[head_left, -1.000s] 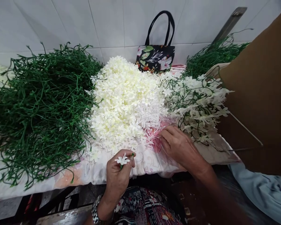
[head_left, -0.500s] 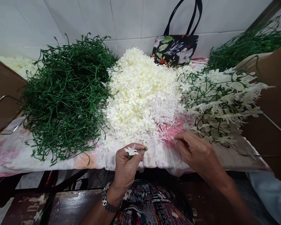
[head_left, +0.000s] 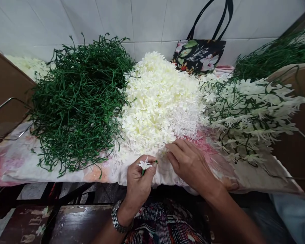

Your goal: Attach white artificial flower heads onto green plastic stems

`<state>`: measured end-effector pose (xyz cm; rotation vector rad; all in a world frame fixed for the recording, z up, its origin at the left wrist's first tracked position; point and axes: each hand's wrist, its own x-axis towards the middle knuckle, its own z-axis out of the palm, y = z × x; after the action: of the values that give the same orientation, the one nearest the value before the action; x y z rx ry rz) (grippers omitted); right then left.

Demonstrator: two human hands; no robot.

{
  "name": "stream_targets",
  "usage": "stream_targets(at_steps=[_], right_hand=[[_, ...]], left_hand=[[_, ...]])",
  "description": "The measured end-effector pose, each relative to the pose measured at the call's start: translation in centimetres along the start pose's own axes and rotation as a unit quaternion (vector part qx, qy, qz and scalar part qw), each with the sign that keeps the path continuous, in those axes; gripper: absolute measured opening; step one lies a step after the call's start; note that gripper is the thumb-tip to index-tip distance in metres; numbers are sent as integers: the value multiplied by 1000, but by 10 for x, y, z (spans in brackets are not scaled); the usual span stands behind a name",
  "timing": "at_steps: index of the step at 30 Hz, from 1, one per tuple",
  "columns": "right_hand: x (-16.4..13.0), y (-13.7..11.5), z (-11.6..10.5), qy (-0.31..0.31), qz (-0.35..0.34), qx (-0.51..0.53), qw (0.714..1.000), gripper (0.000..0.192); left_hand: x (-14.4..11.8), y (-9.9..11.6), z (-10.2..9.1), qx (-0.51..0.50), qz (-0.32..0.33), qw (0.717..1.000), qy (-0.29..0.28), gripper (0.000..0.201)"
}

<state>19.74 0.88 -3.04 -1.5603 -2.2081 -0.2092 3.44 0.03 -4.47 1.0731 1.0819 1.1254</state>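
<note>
hands at the near table edge: at left of the scene i see the heap of green stems [head_left: 78,101], wiry and tangled, well apart from my fingers. just right of it my left hand [head_left: 139,179], wristwatch [head_left: 117,220] on the arm, is curled with thumb and forefinger pinched on a short green stem [head_left: 143,172] that carries one small white flower [head_left: 144,165] above the knuckles. it looks feather-light and limp at the petals, so i judge the stiffer stem below the bloom is the place to grip, not the petals, which would crease. next, my right hand [head_left: 188,162] lies palm down, fingertips drawn together at the edge of the pile of loose white blossoms [head_left: 160,101]; whether they pinch one i cannot tell. further right lie finished flowered sprays [head_left: 251,112] on the floral cloth [head_left: 15,162], a dark floral bag [head_left: 200,56] behind.
</note>
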Motion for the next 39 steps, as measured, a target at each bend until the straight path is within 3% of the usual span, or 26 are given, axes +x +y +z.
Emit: stream_targets(at_steps=[4,9,13,17,22,28,34,36,39], right_hand=[[3,-2,8,-17,-3,13,1000,17],[-3,-4,1,42,8,127,991,20],[-7,-11,-15,79,22,228,970,16],[-10,-22,-25,71,37,297,951,14],[-21,-17,-29,31,40,310,949,9],[-31,9,-28,96,40,105,989,8],[-20,7,-12,9,11,-14,1000,16],[-18,5,-7,3,0,-34,999,19],[-18,3,-9,43,8,6,999,20]], left_hand=[[-2,1,-3,24,14,1000,-9,9],[-1,6,-2,84,64,994,-1,6],[0,15,4,135,158,978,-16,15],[0,18,7,143,240,959,-50,17],[-6,18,6,147,162,975,-25,12],[-4,19,8,132,99,985,57,14],[1,18,13,92,33,992,73,10],[2,18,14,85,26,993,71,9],[2,18,17,74,25,994,75,10]])
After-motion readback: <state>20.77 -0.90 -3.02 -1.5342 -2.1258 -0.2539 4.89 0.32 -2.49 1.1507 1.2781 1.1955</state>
